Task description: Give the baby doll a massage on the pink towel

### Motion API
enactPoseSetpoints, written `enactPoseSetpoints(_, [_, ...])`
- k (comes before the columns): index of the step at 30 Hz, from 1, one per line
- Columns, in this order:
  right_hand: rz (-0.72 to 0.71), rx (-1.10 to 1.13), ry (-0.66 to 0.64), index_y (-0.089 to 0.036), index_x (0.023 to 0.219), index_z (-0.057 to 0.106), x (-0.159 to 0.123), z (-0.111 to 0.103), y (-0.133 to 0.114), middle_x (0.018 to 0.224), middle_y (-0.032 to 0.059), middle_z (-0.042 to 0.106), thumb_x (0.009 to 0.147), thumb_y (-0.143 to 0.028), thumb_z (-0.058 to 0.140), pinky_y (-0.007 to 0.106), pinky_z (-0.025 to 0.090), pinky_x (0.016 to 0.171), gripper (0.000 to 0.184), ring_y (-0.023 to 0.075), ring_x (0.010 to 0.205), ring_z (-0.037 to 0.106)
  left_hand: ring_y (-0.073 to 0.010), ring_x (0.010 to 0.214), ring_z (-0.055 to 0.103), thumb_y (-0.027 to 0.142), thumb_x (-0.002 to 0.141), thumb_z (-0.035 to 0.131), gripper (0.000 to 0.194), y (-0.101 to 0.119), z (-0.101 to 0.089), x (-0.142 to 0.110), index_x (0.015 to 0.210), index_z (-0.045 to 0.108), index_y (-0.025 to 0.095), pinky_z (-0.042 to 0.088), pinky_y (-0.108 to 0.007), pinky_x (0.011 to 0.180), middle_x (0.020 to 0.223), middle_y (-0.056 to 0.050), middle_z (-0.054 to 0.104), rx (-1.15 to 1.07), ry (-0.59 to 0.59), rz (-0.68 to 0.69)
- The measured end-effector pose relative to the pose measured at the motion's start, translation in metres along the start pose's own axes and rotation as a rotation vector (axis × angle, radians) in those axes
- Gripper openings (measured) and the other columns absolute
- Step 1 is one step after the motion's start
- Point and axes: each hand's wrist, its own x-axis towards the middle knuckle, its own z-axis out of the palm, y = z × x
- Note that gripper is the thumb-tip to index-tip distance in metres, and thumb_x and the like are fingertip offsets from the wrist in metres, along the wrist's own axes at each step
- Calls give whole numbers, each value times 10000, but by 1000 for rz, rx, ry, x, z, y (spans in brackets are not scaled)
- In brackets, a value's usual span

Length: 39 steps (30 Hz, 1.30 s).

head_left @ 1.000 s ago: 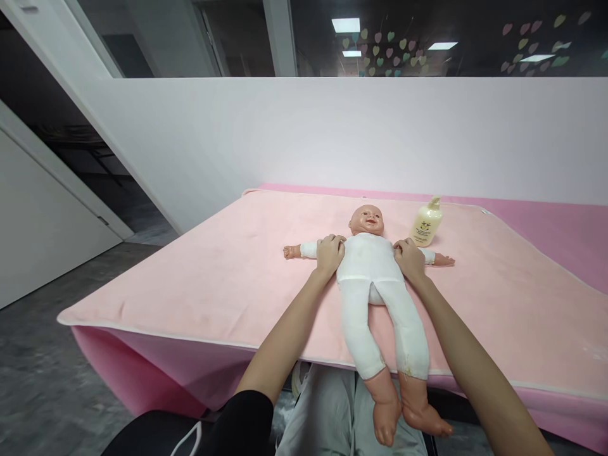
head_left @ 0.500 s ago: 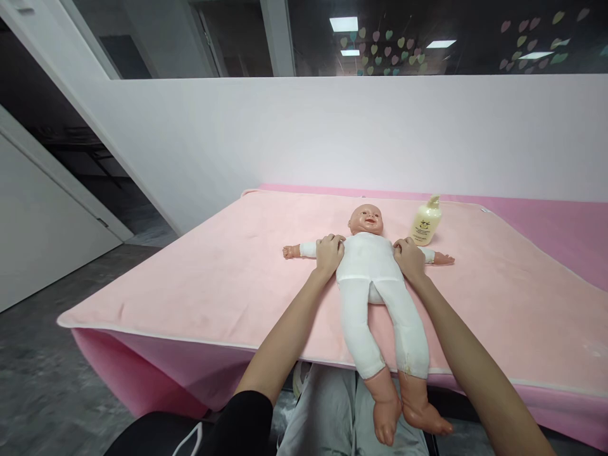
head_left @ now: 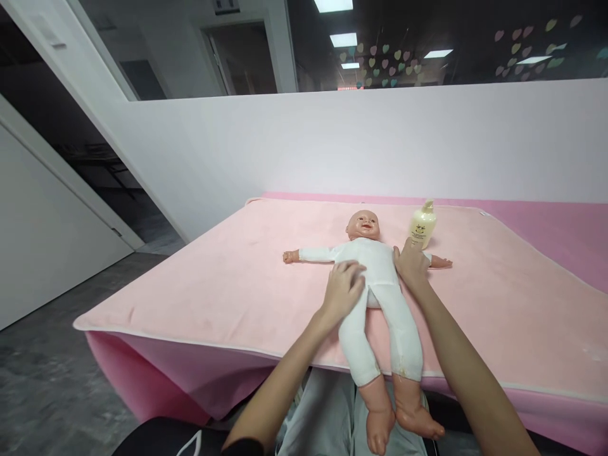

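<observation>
Head view: rests left hand (head_left: pixel 342 288), loosely bent and unclamped, on the hip of a doll (head_left: pixel 377 263) laid lengthwise past the table's (head_left: pixel 565 234) near edge; has right hand (head_left: pixel 411 261) over its opposite arm, grip unclear, near the bottle (head_left: pixel 424 221).

The left hand (head_left: pixel 342 290) has moved from the doll's (head_left: pixel 380 259) arm to its waist.

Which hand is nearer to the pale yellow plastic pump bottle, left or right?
Right. The right hand is just on the near side of the bottle, contact unclear; the left hand is farther off, at the hip of the white-clothed baby doll.
</observation>
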Motion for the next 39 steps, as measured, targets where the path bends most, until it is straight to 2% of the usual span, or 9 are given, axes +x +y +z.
enactPoseSetpoints(6, [73, 92, 0, -95, 1239, 399, 10, -1, 14, 1104, 210, 453, 865, -442, 336, 412, 427, 716, 514, 307, 897, 562, -323, 1374, 75, 351, 801, 514, 482, 36, 4, -101, 1274, 448, 282, 308, -529, 1028, 1486, -60, 172, 59, -101, 55])
enactPoseSetpoints(12, [199, 274, 55, -130, 1240, 375, 12, 3, 24, 1186, 196, 397, 786, -433, 470, 416, 424, 742, 554, 328, 1002, 496, -360, 1345, 186, 250, 704, 583, 534, 55, 50, -173, 1232, 512, 279, 410, -550, 948, 1293, -93, 486, 202, 157, 220])
enactPoseSetpoints(16, [373, 510, 117, -163, 1298, 274, 17, 10, 27, 1285, 196, 322, 666, -398, 606, 381, 439, 763, 752, 317, 1079, 453, -362, 1304, 291, 416, 674, 654, 417, 49, 80, -193, 1073, 624, 299, 476, -501, 892, 1212, -105, 556, 220, 270, 218])
enactPoseSetpoints(19, [614, 791, 115, -109, 1337, 171, 27, 13, 30, 1261, 225, 367, 613, -323, 662, 332, 467, 766, 901, 275, 1103, 463, -302, 1259, 391, 286, 660, 695, 187, 41, 86, -197, 845, 670, 280, 516, -421, 869, 1098, -74, 616, 226, 386, 269])
enactPoseSetpoints(22, [759, 1074, 72, -76, 1329, 186, 36, 15, 34, 1232, 202, 436, 577, -247, 686, 283, 492, 758, 919, 223, 1041, 527, -258, 1189, 476, 191, 652, 683, 111, 35, 75, -191, 740, 634, 238, 528, -400, 865, 983, -65, 639, 203, 490, 351])
enactPoseSetpoints(26, [754, 1338, -22, -89, 1237, 332, 39, 12, 35, 1178, 144, 510, 596, -177, 602, 301, 513, 761, 702, 210, 995, 567, -254, 1131, 523, 82, 627, 612, 195, 35, 40, -173, 756, 585, 225, 540, -404, 838, 974, -57, 619, 83, 588, 349])
enactPoseSetpoints(30, [553, 1184, 284, -126, 1287, 246, 27, -3, 18, 1315, 141, 400, 652, -188, 509, 288, 471, 864, 690, 189, 1136, 487, -234, 1124, 533, 51, 652, 580, 317, 43, -2, -141, 914, 526, 221, 537, -359, 838, 1161, -76, 537, 35, 705, 227])
enactPoseSetpoints(33, [273, 981, 393, -124, 1272, 267, 9, -17, -5, 1268, 140, 435, 684, -177, 442, 296, 424, 903, 615, 188, 1130, 476, -229, 1215, 456, 69, 710, 523, 422, 45, -21, -105, 1097, 504, 237, 475, -365, 935, 1323, -94, 436, 28, 504, 128])
enactPoseSetpoints(39, [-487, 675, 151, -163, 914, 552, -27, -23, -36, 914, 87, 568, 601, -59, 367, 308, 388, 843, 378, 201, 937, 489, -213, 1248, 416, 39, 721, 418, 623, 30, -13, -51, 1304, 416, 258, 433, -332, 958, 1357, -89, 413, -147, 78, -22])
